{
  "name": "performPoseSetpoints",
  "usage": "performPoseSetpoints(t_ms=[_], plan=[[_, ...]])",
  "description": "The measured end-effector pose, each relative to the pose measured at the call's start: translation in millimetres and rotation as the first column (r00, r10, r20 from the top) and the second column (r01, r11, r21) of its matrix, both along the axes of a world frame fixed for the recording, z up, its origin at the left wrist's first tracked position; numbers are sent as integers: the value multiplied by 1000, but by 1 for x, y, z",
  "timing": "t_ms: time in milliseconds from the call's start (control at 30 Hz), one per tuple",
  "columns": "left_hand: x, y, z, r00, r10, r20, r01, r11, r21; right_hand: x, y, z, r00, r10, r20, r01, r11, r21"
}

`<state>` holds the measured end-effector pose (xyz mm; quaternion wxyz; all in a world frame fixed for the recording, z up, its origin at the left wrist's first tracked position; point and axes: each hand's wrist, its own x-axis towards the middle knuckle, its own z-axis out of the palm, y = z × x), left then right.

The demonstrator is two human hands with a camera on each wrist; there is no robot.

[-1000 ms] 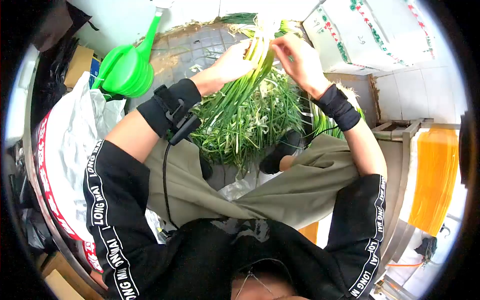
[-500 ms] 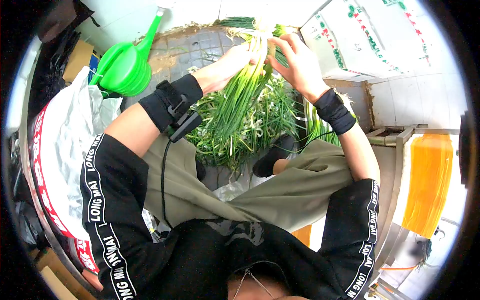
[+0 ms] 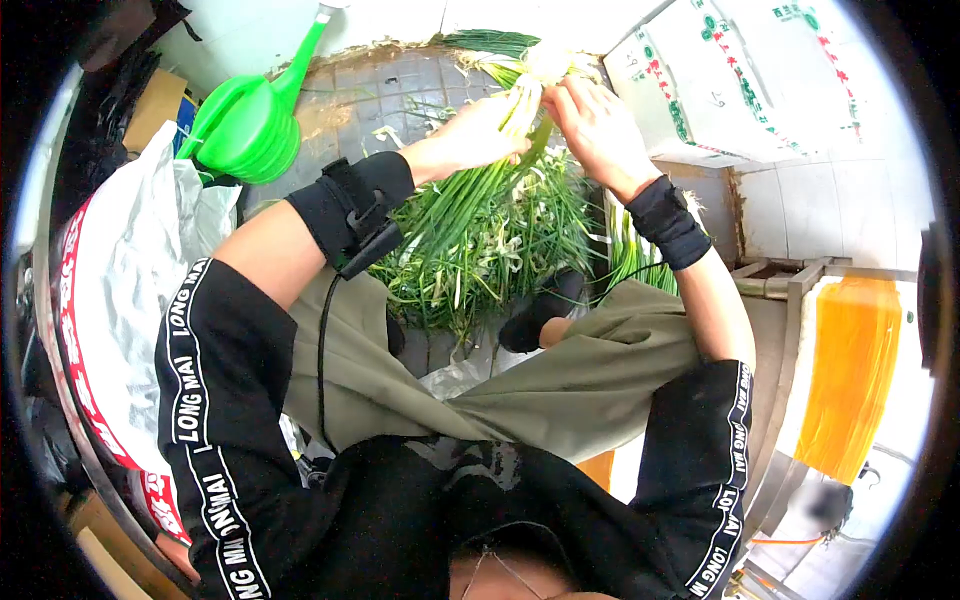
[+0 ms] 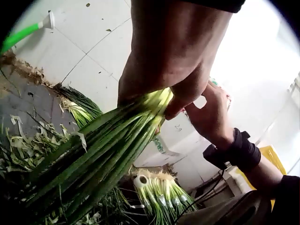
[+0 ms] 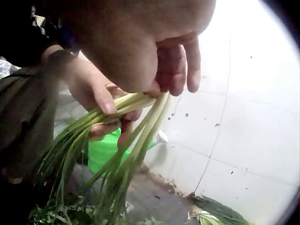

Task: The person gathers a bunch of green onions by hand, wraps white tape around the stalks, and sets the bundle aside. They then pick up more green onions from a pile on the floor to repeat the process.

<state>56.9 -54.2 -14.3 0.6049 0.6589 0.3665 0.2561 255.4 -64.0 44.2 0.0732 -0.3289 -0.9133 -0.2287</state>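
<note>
My left hand (image 3: 478, 138) grips a bunch of spring onions (image 4: 103, 145) around the pale stalks. Their green leaves hang down and to the left, over a heap of loose leaves and peelings (image 3: 500, 275) on the floor. Close to the white ends, my right hand (image 3: 597, 130) pinches spring onion stalks between thumb and curled fingers. In the right wrist view, a few pale stalks (image 5: 152, 122) fan apart from the others just under its fingertips. The root ends are washed out by glare in the head view.
A green watering can (image 3: 250, 130) stands at the left wall, near a white plastic sack (image 3: 140, 290). White printed boxes (image 3: 740, 80) are stacked at the back right. Bundled spring onions (image 4: 161, 192) lie right of the heap, and more onions (image 3: 490, 42) lie by the back wall.
The right hand's raised, spread fingers have curled in against the stalks. The left hand still grips the bunch, which has shifted slightly.
</note>
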Motion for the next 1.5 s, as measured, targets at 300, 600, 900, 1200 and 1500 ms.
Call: performPoseSetpoints(t_ms=[300,600,900,1200,1500], plan=[[2,-3,11,999,-10,47,13,997,-78,-6,5,5,981,-195,-17,196,981,11],[-2,-3,34,996,-84,-5,83,991,-101,0,2,3,880,-431,-200,427,902,-66],[-17,-7,16,994,-100,37,106,946,-307,31,6,22,830,-346,-436,322,938,-132],[-22,14,0,979,-24,200,100,921,-377,62,7,-46,748,-556,-363,172,691,-702],[-16,7,-1,992,-31,124,72,937,-343,16,9,-27,573,-455,-682,-113,780,-615]])
